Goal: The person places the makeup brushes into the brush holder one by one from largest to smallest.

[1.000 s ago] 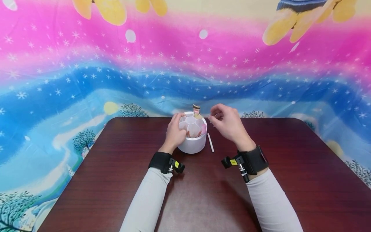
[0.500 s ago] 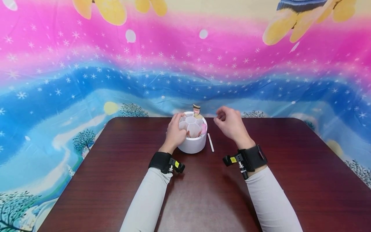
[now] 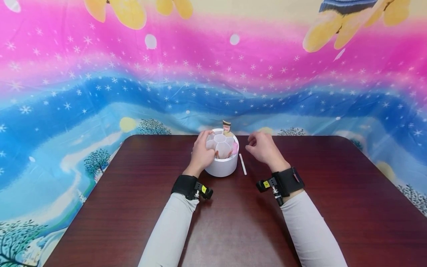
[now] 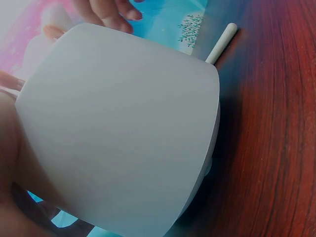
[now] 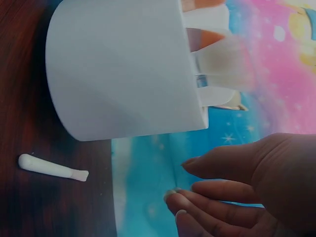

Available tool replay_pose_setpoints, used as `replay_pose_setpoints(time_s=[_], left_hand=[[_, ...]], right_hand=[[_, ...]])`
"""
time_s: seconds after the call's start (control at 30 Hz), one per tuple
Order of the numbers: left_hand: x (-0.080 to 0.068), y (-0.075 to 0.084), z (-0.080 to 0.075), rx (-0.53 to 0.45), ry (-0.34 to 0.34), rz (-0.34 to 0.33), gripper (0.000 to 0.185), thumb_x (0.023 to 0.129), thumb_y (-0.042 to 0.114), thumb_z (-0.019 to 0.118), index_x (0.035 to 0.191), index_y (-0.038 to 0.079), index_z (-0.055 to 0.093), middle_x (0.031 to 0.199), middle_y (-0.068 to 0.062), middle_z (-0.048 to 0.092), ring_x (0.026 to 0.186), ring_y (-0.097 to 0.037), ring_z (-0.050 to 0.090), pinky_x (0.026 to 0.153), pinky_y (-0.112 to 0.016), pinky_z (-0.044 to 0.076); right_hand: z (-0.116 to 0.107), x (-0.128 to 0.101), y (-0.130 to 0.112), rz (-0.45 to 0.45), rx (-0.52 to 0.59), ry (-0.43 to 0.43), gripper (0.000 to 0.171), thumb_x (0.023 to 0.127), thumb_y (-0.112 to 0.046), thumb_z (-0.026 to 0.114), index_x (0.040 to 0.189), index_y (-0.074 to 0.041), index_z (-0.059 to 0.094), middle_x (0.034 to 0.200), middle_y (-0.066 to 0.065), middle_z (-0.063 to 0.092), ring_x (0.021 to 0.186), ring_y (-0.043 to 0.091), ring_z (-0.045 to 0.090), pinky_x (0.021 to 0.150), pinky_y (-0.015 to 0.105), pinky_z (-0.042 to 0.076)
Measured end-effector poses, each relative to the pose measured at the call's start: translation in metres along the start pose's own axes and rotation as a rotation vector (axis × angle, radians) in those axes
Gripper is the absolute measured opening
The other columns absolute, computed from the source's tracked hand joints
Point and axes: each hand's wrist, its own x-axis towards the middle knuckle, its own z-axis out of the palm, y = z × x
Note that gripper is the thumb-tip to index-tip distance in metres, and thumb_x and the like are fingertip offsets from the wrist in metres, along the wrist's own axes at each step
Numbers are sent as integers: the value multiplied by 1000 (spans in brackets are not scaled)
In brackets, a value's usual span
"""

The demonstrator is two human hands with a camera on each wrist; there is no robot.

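Observation:
A white round holder [image 3: 221, 163] with petal-shaped compartments stands at the far middle of the dark wooden table [image 3: 233, 222]. My left hand [image 3: 201, 152] grips its left side, fingers curled over the rim. The holder [image 4: 123, 128] fills the left wrist view. Small items stick up from its far compartments [image 5: 212, 59]. A thin white stick [image 3: 242, 164] lies on the table just right of the holder, also seen as the stick [image 5: 52, 168] and the stick [image 4: 220, 43]. My right hand [image 3: 261, 147] hovers right of the stick, fingers loosely curled and holding nothing [image 5: 237, 197].
A bright pink and blue starry cloth [image 3: 213, 74] hangs behind the table and drapes past its left and right edges. Black wrist straps with cameras sit on both forearms [image 3: 190, 186] [image 3: 283, 183].
My right hand has dropped from beside the holder's top and drawn back to the right, closer to the table. The left hand and holder stay put.

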Motion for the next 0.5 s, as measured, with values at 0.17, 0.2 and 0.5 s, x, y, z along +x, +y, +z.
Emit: replay_pose_setpoints(time_s=[0.17,0.2,0.5], left_hand=[[0,-1,0,-8,-1,2,68,69,-6,61,132,21,56,145,1,51,128,-30,50,102,-68,36],[0,-1,0,-10,-1,1,68,69,-6,61,132,21,56,145,0,51,128,-30,50,102,-69,36],[0,1,-1,-9,-3,1,67,70,-6,61,132,19,56,144,0,52,127,-30,51,101,-67,38]], right_hand=[[8,2,3,70,-33,-66,27,93,-12,69,114,5,67,106,20,71,104,35,64,87,47,53],[10,2,4,80,-44,-86,27,93,-12,70,113,5,67,106,20,71,103,35,64,87,47,53],[26,5,8,64,-148,-306,22,91,-12,72,106,3,71,98,15,69,90,30,62,79,44,53]])
